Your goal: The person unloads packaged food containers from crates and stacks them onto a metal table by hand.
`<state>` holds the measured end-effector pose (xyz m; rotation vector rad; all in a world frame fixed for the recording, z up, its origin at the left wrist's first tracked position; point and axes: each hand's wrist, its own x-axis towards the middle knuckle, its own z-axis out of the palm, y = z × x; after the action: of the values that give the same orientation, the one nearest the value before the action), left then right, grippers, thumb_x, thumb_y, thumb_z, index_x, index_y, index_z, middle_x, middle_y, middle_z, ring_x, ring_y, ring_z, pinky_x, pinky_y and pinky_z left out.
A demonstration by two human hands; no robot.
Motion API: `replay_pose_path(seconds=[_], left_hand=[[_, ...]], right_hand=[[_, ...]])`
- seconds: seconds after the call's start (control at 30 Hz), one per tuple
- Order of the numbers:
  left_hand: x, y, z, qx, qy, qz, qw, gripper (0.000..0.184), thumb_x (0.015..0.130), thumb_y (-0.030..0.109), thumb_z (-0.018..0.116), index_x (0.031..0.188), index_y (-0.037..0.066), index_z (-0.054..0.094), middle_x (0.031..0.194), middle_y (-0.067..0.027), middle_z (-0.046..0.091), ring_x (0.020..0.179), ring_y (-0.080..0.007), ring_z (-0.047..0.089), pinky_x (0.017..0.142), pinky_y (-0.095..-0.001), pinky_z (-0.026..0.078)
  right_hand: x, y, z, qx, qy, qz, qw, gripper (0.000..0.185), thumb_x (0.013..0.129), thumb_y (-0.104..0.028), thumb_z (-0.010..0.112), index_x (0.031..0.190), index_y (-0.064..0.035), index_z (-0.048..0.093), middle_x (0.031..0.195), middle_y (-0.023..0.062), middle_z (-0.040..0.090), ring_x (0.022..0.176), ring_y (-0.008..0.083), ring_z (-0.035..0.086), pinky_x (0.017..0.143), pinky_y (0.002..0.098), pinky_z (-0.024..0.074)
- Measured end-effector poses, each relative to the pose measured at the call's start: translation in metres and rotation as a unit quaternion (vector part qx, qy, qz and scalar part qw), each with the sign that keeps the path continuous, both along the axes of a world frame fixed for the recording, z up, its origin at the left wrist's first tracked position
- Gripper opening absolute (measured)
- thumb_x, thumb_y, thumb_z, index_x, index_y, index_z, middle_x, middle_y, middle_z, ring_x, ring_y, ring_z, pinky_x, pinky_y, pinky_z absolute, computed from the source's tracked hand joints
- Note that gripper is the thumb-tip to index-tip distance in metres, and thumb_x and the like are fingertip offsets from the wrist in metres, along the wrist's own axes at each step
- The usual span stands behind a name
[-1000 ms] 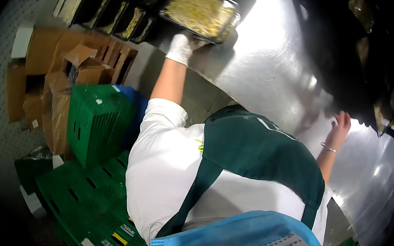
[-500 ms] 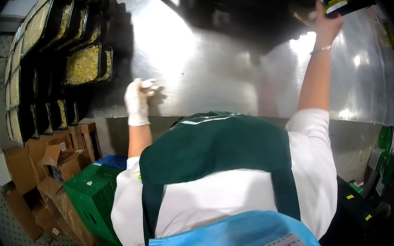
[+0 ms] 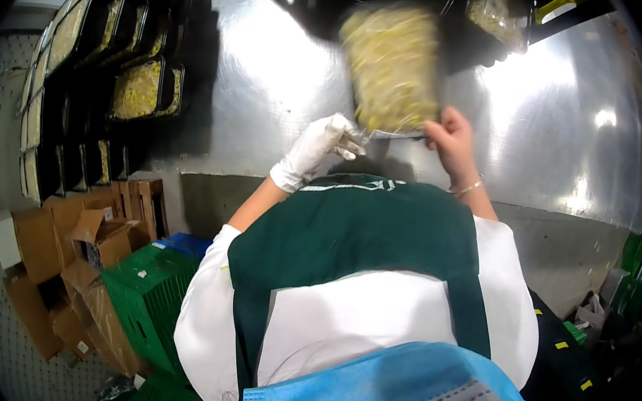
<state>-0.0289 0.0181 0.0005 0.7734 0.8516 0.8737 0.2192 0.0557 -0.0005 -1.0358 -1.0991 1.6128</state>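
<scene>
While the right hand (image 3: 452, 145) pinches a bean-sprout pack (image 3: 392, 72) at its near right corner, thumb and fingers clamped on the edge, the gloved left hand (image 3: 324, 148) is at the near left corner, fingers curled; cannot tell if it touches. Pack is just past 12 o'clock from picture centre, over a smooth, glossy metal table (image 3: 278, 80), motion-blurred, roughly rectangular. Left glove white, thin, wrinkled; right hand bare, thin bracelet (image 3: 467, 188) at wrist. Apron (image 3: 356, 235) dark green cloth over white fabric sleeves (image 3: 504, 288); pleated blue face mask (image 3: 388, 385) toward 5 o'clock. Pack is filled with pale yellow, stringy sprouts. At 10 o'clock, stacked black plastic trays (image 3: 137, 90), rectangular, most tipped on edge in view, sprouts showing in several. At 1 o'clock, another clear-covered pack (image 3: 497, 18), pale contents, beside dark shapes too dim to tell. At 8 o'clock, slotted green plastic crate (image 3: 144, 292), contents can't be seen; cardboard boxes (image 3: 45, 251) just beside it, one with flaps up. Wooden slats (image 3: 143, 205) at 9 o'clock. Dark crates (image 3: 552, 370) with yellow labels at 4 o'clock.
</scene>
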Motion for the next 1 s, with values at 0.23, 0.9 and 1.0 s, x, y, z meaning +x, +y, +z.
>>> replay_pose_path(seconds=[0.23, 0.9, 1.0], left_hand=[[-0.004, -0.019, -0.028, -0.108, 0.089, 0.087, 0.986, 0.022, 0.079, 0.017, 0.055, 0.077, -0.004, 0.059, 0.064, -0.0084, 0.059, 0.054, -0.0139, 0.055, 0.049, -0.0224, 0.043], [-0.285, 0.001, 0.054, 0.181, -0.041, 0.6, 0.778, 0.01, 0.074, 0.01, 0.059, 0.075, 0.002, 0.054, 0.067, -0.0048, 0.055, 0.052, -0.0147, 0.053, 0.041, -0.0253, 0.04], [-0.269, -0.023, 0.066, 0.156, 0.087, 0.635, 0.752, 0.03, 0.079, 0.028, 0.059, 0.062, 0.006, 0.047, 0.05, -0.0086, 0.052, 0.044, -0.0176, 0.052, 0.043, -0.0268, 0.044]], right_hand=[[0.058, 0.103, -0.036, -0.046, 0.093, -0.148, 0.983, 0.024, 0.083, -0.023, 0.048, 0.1, -0.0065, 0.046, 0.08, 0.0115, 0.06, 0.063, 0.0187, 0.06, 0.045, 0.0234, 0.0397], [0.056, -0.002, 0.092, 0.146, 0.13, -0.311, 0.93, 0.015, 0.072, -0.012, 0.051, 0.082, -0.0011, 0.052, 0.073, 0.0057, 0.054, 0.056, 0.0137, 0.049, 0.051, 0.0251, 0.0411], [-0.039, 0.014, 0.081, 0.082, 0.114, -0.223, 0.965, 0.027, 0.074, -0.013, 0.047, 0.096, 0.0022, 0.049, 0.1, 0.0135, 0.053, 0.094, 0.0228, 0.052, 0.082, 0.0344, 0.042]])
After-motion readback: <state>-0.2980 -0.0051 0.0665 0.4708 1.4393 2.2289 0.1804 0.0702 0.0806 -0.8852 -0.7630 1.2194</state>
